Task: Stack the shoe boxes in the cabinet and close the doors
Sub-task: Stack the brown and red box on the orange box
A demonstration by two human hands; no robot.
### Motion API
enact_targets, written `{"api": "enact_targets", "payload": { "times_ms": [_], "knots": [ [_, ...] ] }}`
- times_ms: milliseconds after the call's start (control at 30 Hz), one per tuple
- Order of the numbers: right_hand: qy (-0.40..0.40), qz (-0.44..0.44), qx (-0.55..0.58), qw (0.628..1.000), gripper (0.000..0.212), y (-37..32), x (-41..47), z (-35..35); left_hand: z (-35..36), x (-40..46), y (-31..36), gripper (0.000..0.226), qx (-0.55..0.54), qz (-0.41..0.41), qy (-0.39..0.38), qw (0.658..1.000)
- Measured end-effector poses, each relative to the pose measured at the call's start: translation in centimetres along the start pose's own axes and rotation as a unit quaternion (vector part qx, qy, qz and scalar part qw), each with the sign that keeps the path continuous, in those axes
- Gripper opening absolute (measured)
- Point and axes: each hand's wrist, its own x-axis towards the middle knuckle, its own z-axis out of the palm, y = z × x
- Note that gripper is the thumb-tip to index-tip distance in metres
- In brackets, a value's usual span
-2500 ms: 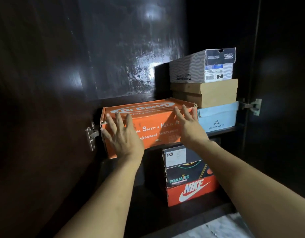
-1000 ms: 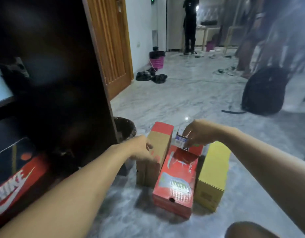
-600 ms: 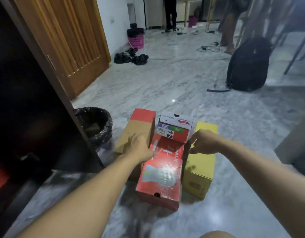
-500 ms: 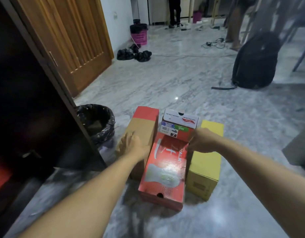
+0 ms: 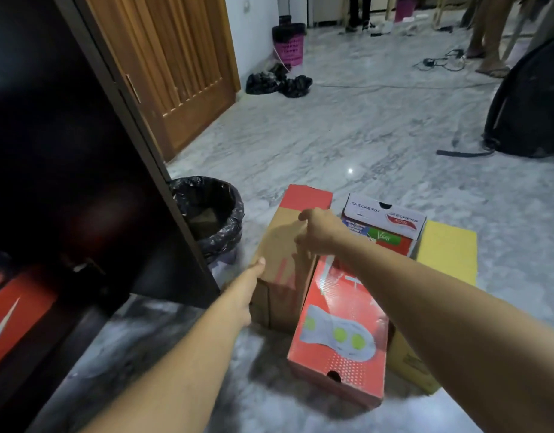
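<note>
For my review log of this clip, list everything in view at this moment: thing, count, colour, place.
brown box: 1, brown with a red end, on the floor, leftmost of the group
red box: 1, red, on the floor beside the brown box
Skechers box: 1, white and red, behind the red box
yellow box: 1, yellow, rightmost
cabinet door: 1, dark, open, left
Nike box: 1, red, inside the cabinet, lower left
bin: 1, black liner, by the door
wooden door: 1, brown, behind
backpack: 1, black, right
left hand: holds the brown box's left edge
right hand: on the brown box's top
</note>
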Motion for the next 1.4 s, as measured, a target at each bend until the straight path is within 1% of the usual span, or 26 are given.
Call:
{"api": "enact_targets", "payload": {
  "times_ms": [33,67,167,233,367,400,433,500,533,600,667,733,833,900,1033,1100,1167,1233,1267,1333,1400],
  "knots": [
    [0.014,0.002,-0.004,1.0,0.046,-0.1,1.3,-0.2,0.3,0.3,-0.2,0.033,-0.012,-0.011,-0.026,1.0],
    [0.024,0.004,-0.006,1.0,0.045,-0.4,2.5,-0.5,0.5,0.9,-0.5,0.034,-0.015,-0.02,-0.042,0.999],
    [0.04,0.007,-0.016,0.999,0.042,-0.7,6.4,-1.1,1.1,1.9,-1.1,0.055,-0.023,-0.038,-0.03,0.999],
    [0.048,0.014,-0.027,0.998,0.043,-0.7,8.2,-1.2,1.1,2.7,-1.6,0.06,-0.046,-0.032,-0.027,0.998],
    [-0.012,0.034,-0.068,0.997,0.049,-1.1,10.0,-1.4,0.4,3.7,-3.0,0.069,-0.074,-0.006,-0.012,0.997],
    [-0.024,0.039,-0.067,0.997,0.052,-1.2,10.0,-1.4,0.1,3.8,-3.4,0.068,-0.082,-0.002,-0.01,0.997],
    [-0.026,0.044,-0.068,0.996,0.059,-1.4,10.2,-1.4,-0.2,3.5,-3.6,0.065,-0.086,-0.003,-0.01,0.996],
    [-0.015,0.065,-0.089,0.994,0.08,-1.9,9.6,-1.8,-0.8,2.8,-3.7,0.049,-0.096,-0.017,-0.02,0.995],
    [-0.017,0.075,-0.096,0.992,0.087,-2.1,9.3,-2.1,-1.0,2.4,-3.7,0.041,-0.101,-0.026,-0.03,0.994],
    [-0.018,0.075,-0.084,0.993,0.091,-2.4,8.6,-3.1,-1.6,1.8,-4.1,0.037,-0.129,-0.046,-0.067,0.988],
    [-0.007,0.059,-0.064,0.996,0.086,-3.0,7.3,-4.4,-2.2,0.7,-4.5,0.03,-0.163,-0.053,-0.092,0.981],
    [0.014,0.027,-0.051,0.998,0.081,-3.8,5.4,-5.5,-2.7,-0.7,-4.9,0.023,-0.166,-0.041,-0.101,0.98],
    [0.048,-0.01,0.005,0.999,0.088,-4.9,2.2,-7.6,-3.3,-3.3,-5.2,0.031,-0.168,-0.02,-0.112,0.979],
    [0.071,-0.035,0.028,0.996,0.09,-5.6,-0.5,-9.6,-3.6,-5.4,-5.2,0.032,-0.175,-0.004,-0.115,0.978],
    [0.107,-0.045,0.03,0.993,0.09,-7.2,-6.7,-14.4,-4.3,-10.8,-5.2,0.036,-0.188,0.031,-0.129,0.973],
    [0.118,-0.04,0.013,0.992,0.085,-8.0,-9.9,-16.8,-4.7,-13.5,-5.2,0.04,-0.188,0.045,-0.147,0.97],
    [0.125,-0.037,-0.001,0.992,0.08,-8.9,-13.0,-19.0,-5.4,-16.1,-5.0,0.052,-0.171,0.07,-0.149,0.971],
    [0.125,-0.048,-0.004,0.991,0.088,-9.8,-15.5,-20.9,-6.5,-18.4,-4.9,0.07,-0.123,0.098,-0.151,0.976],
    [0.12,-0.056,-0.007,0.991,0.093,-10.4,-16.8,-21.7,-7.3,-19.6,-4.9,0.071,-0.093,0.117,-0.148,0.978],
    [0.109,-0.077,-0.018,0.991,0.098,-11.7,-19.2,-23.1,-9.3,-21.8,-4.5,0.064,-0.049,0.149,-0.139,0.978],
    [0.103,-0.095,-0.031,0.99,0.091,-13.1,-21.3,-24.3,-11.8,-24.3,-3.9,0.057,-0.004,0.172,-0.137,0.975]
  ]
}}
